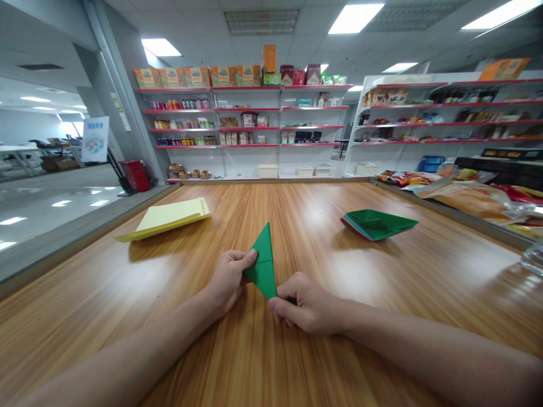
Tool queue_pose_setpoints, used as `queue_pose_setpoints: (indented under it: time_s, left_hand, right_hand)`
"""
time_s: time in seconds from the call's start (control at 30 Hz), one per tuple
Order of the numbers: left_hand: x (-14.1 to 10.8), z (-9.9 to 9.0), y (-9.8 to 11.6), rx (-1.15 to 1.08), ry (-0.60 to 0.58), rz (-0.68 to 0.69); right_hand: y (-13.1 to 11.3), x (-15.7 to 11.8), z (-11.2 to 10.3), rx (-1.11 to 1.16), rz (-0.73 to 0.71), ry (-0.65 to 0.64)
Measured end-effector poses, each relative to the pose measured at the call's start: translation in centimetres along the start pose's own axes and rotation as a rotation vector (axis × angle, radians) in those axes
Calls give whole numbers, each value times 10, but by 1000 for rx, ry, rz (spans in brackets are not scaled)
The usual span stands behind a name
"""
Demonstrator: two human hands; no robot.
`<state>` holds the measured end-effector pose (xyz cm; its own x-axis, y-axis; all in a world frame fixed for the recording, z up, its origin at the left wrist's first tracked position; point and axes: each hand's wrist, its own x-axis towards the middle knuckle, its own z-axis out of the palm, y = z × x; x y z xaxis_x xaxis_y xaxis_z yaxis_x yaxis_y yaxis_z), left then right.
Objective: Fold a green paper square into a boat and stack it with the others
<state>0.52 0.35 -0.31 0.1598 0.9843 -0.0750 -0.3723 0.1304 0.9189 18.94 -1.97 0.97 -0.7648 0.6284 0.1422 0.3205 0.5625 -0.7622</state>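
Note:
A green paper folded into a triangle (263,261) is held up above the wooden table, one point upward, with a crease across its middle. My left hand (229,277) pinches its left corner, thumb on the front face. At the lower corner, the thumb and fingers of my right hand (307,303) are closed on the paper's edge. To the right lies a stack of folded paper pieces (377,224), green on top with blue and red edges below. On the left rests a stack of yellow paper (172,217) with a turned-up front edge.
The wooden table (297,362) has a raised rim. Packaged snacks (470,200) crowd past its right edge, and a clear plastic item (532,259) sits at the far right. Shelves of goods (248,144) stand behind. A red box (134,175) is on the floor at left.

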Motion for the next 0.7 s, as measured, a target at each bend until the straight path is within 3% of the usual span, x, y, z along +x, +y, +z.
queue_pose_setpoints:
  time_s: [0.17,0.3,0.4,0.53,0.7]
  left_hand:
    - [2,-1,0,19,-37,-49]
    - [-1,-1,1,92,-106,-54]
    - [-6,1,3,238,-249,-30]
    - [-10,2,6,428,-400,17]
    - [-12,0,6,338,-499,-87]
  right_hand:
    - [2,-1,-1,28,-35,-26]
    - [6,3,-1,252,147,69]
    - [11,8,-1,349,223,171]
    - [15,8,-1,366,156,156]
    - [13,1,2,427,80,107]
